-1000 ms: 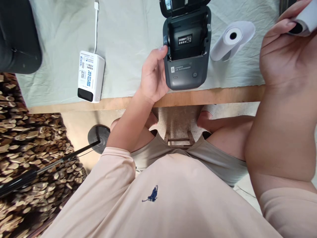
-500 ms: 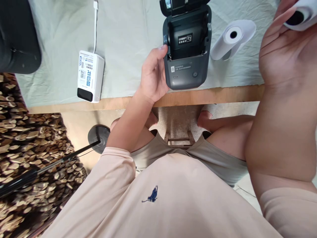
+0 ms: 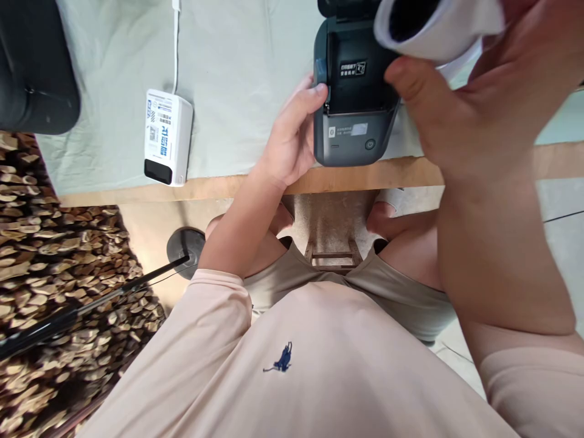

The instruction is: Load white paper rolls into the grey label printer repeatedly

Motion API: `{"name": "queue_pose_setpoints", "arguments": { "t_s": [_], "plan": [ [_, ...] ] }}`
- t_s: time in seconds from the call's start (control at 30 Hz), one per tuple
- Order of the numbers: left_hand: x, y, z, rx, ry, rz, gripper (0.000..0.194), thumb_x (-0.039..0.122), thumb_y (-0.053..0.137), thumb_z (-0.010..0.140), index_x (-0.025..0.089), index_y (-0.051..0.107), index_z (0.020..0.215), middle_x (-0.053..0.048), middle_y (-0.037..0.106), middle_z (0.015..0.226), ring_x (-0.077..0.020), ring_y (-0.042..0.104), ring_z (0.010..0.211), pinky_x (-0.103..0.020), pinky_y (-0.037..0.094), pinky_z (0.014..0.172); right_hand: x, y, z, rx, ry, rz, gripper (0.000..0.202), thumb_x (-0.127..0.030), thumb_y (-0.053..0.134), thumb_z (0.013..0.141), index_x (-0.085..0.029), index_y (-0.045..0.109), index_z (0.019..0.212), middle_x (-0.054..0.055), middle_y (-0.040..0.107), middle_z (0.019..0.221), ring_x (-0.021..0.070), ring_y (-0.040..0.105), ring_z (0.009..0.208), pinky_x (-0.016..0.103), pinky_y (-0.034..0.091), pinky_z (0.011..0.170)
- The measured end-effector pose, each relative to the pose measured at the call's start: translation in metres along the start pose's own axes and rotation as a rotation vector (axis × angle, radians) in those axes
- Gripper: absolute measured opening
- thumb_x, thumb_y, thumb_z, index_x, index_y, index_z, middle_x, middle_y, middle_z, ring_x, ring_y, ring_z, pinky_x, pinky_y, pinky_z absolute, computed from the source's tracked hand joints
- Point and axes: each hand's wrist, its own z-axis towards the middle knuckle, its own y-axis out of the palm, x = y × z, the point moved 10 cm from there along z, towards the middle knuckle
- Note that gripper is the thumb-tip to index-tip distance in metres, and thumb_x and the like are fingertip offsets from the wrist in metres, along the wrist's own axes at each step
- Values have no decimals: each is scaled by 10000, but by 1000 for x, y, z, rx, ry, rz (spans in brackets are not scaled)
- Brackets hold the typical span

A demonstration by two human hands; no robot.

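Observation:
A dark grey label printer stands at the table's near edge with its lid open and its paper bay empty. My left hand grips the printer's left side, thumb on the bay's rim. My right hand holds a white paper roll with a dark hollow core, just above the open bay and close to the camera. The hand and roll hide the printer's right side and the table behind it.
A white power bank with a white cable lies on the pale green cloth to the left. A black object fills the far left corner. Below the wooden table edge are my knees, a stool and a black stand base.
My right hand has swung the paper roll from the upper right leftward to over the printer's open bay. It now covers the second roll that lay beside the printer. My left hand kept its hold.

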Motion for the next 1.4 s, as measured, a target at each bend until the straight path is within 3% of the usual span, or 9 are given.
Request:
{"name": "queue_pose_setpoints", "arguments": {
  "t_s": [0.1, 0.2, 0.3, 0.47, 0.63, 0.87, 1.13, 1.27, 1.4],
  "plan": [
    [-1, -4, -1, 64, -14, 45, 170, 313, 520, 901, 272, 661, 986, -11, 682, 801, -244, 730, 1146, -345, 631, 920, -31, 28, 3, -184, -143, -366, 460, -537, 527, 881, -138, 613, 1095, -17, 591, 1094, 107, 593, 1020, 315, 433, 913],
    [-3, -10, -3, 142, -54, 63, 215, 301, 495, 926, 268, 682, 1027, -13, 681, 820, -239, 741, 1127, -350, 613, 944, -31, 33, 5, -264, -17, -597, 404, -476, 432, 895, -140, 590, 1053, -4, 590, 1121, 169, 583, 1147, 389, 420, 1013],
    [-4, -5, -3, 119, -66, 29, 177, 279, 515, 928, 253, 667, 1014, -26, 718, 895, -247, 746, 1102, -348, 608, 924, -22, 32, 5, -323, 114, -690, 434, -488, 404, 885, -153, 587, 1090, -3, 586, 1144, 200, 560, 1216, 433, 405, 1098],
    [2, 6, -3, 0, -8, -16, 142, 240, 513, 934, 227, 622, 1024, -53, 748, 1058, -272, 741, 1070, -363, 606, 837, -15, 36, 2, -357, 145, -739, 378, -469, 447, 879, -178, 560, 1092, -8, 601, 1143, 216, 515, 1264, 456, 417, 1115],
    [1, 4, -4, 27, -27, -25, 128, 238, 501, 942, 242, 613, 1004, -27, 757, 1008, -268, 720, 1162, -341, 625, 860, -15, 39, 3, -338, 175, -752, 341, -440, 500, 875, -192, 548, 1103, -51, 603, 1164, 213, 486, 1279, 476, 390, 1118],
    [0, 3, -5, 53, -40, 6, 126, 235, 489, 946, 247, 606, 990, -16, 746, 988, -235, 750, 1094, -316, 644, 819, -10, 43, 6, -388, 272, -727, 406, -493, 530, 840, -206, 561, 1126, -42, 600, 1161, 225, 476, 1278, 503, 363, 1133],
    [3, 5, -5, 44, -23, -25, 138, 208, 482, 944, 234, 612, 984, -26, 755, 1004, -238, 715, 1196, -363, 622, 1003, -17, 44, 3, -467, 227, -730, 352, -414, 516, 861, -198, 540, 1138, -35, 584, 1203, 206, 503, 1236, 415, 428, 1056],
    [3, 5, -4, 45, -15, -43, 151, 198, 453, 949, 237, 593, 991, -8, 762, 982, -221, 728, 1163, -331, 640, 939, -25, 45, 3, -466, 189, -710, 336, -355, 476, 878, -203, 550, 1168, -17, 546, 1303, 198, 526, 1252, 378, 437, 1029],
    [1, 7, -5, 33, -35, -35, 112, 241, 479, 945, 250, 579, 997, -6, 753, 992, -235, 735, 1132, -345, 639, 901, -22, 42, 4, -422, 222, -743, 445, -316, 515, 813, -222, 565, 1245, 7, 580, 1221, 232, 554, 1216, 431, 447, 1044]
  ]
}}
